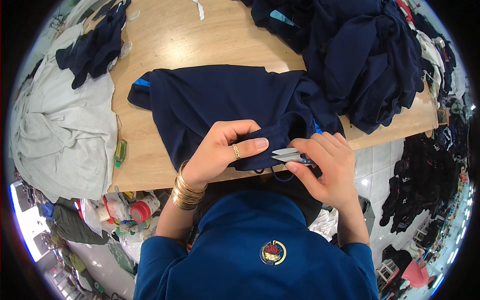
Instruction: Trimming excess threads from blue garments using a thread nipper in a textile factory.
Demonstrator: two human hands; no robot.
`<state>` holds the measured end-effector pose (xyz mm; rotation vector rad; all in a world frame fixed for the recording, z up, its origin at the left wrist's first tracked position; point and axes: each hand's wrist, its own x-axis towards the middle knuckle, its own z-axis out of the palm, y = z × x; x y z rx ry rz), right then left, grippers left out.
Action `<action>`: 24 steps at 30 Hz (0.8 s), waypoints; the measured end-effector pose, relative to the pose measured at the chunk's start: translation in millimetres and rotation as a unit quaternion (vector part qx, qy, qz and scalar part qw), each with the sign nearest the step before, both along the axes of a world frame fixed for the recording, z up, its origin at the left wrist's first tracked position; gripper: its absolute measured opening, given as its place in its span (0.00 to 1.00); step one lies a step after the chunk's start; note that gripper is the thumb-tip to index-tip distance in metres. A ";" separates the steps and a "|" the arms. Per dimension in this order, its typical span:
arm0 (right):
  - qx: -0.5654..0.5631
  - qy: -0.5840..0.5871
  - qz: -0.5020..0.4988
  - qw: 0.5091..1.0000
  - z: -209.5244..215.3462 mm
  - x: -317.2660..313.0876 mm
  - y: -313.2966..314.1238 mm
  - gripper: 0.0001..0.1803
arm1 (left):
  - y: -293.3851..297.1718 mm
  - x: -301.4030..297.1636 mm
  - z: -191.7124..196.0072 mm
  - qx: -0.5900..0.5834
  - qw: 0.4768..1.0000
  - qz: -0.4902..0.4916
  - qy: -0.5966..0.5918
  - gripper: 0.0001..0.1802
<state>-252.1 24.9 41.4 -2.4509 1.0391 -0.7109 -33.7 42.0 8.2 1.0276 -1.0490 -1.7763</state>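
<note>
A navy garment with an elastic waistband and bright blue insets lies across the wooden table, its waistband at the near edge. My left hand pinches that waistband between thumb and fingers; the fingertips are hidden behind the cloth. In my right hand is a pair of small thread snips, blades parted and pointing left at the waistband, close to my left thumb. Whether the blades touch the cloth I cannot tell. Below the waistband hangs a loop of dark drawstring.
A big heap of navy garments covers the table's right side. Light grey cloth drapes over the left, with a small dark piece on top. A green object lies near the left edge. Beneath stands a red-lidded container.
</note>
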 end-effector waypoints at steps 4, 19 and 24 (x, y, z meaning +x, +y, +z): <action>0.009 0.001 -0.001 1.000 1.0 0.5 -0.1 0.12 | -0.7 0.1 -0.3 0.003 1.000 -0.001 0.007 0.09; -0.016 0.002 -0.001 1.000 -1.9 4.7 2.5 0.12 | -0.2 0.9 -3.0 -0.007 1.000 0.002 -0.009 0.10; -0.023 -0.014 -0.027 0.999 -4.8 2.7 2.1 0.11 | -0.2 0.5 -2.7 -0.007 1.000 0.000 -0.004 0.10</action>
